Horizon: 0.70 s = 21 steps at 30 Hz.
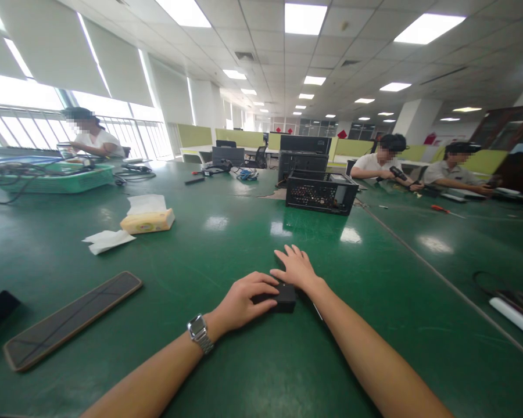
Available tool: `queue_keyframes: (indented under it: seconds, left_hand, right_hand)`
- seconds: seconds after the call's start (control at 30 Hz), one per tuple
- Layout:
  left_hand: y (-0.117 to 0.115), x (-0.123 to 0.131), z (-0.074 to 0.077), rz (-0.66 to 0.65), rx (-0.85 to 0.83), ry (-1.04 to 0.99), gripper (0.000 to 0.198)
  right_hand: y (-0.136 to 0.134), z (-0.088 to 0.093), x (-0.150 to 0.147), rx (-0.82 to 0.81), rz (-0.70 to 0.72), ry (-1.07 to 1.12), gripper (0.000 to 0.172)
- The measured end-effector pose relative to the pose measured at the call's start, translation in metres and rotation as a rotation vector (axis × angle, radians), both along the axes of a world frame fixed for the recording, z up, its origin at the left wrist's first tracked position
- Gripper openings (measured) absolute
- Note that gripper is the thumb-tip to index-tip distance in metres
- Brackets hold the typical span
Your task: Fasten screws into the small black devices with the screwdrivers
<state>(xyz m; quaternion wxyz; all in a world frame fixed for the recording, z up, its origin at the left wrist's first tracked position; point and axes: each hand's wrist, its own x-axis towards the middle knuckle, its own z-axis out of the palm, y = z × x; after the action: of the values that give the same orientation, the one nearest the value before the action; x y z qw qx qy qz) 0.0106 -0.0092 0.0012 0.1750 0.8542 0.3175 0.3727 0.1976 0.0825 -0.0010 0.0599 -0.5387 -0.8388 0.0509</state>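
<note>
In front of me on the green table lies a small black box (286, 298). My left hand (253, 295), wearing a metal-banded watch (197, 330) at the wrist, has its thumb on the near side of the box and its fingers over the far side. Just beyond the box, my right hand (297, 268) is stretched out low over the table, fingers spread. A dark edge shows beside its fingers, and a thin pale edge (317, 312) shows by the wrist. What these edges belong to is hidden under the hand and forearm.
Left are a long dark framed panel (74, 319), a tissue pack (148, 221), a crumpled tissue (108, 241) and a green basket (56, 179) of cables. Ahead stands an open black computer case (322, 193). A screwdriver (445, 210) lies right. Several people sit around the table.
</note>
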Motion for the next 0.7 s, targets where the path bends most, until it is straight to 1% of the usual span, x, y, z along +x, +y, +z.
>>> queue_keyframes:
  seconds: [0.1, 0.17, 0.27, 0.4, 0.5, 0.57, 0.7]
  left_hand:
    - [0.000, -0.001, -0.001, 0.000, -0.006, 0.008, 0.018]
    - [0.001, -0.002, -0.002, 0.002, -0.012, 0.014, 0.019]
    - [0.002, -0.002, -0.004, 0.003, -0.013, 0.025, 0.020]
    - [0.001, -0.002, -0.001, 0.002, -0.013, 0.028, 0.019]
    - [0.000, -0.001, 0.001, -0.003, -0.014, 0.023, 0.019]
    - [0.000, -0.001, 0.001, -0.003, -0.016, 0.020, 0.018]
    - [0.001, -0.002, -0.001, -0.003, -0.020, 0.021, 0.019]
  right_hand:
    - [0.001, -0.003, 0.002, 0.018, -0.119, 0.019, 0.078]
    - [0.002, -0.002, 0.004, 0.038, -0.132, 0.043, 0.074]
    - [0.003, 0.005, 0.009, 0.033, -0.047, 0.055, 0.060]
    - [0.004, 0.018, 0.020, -0.152, 0.121, 0.010, 0.032]
    - [0.003, 0.023, 0.023, -0.199, 0.148, -0.014, 0.015]
    - [0.002, 0.023, 0.021, -0.179, 0.152, -0.028, 0.012]
    - [-0.003, 0.025, 0.013, -0.106, 0.159, -0.026, 0.015]
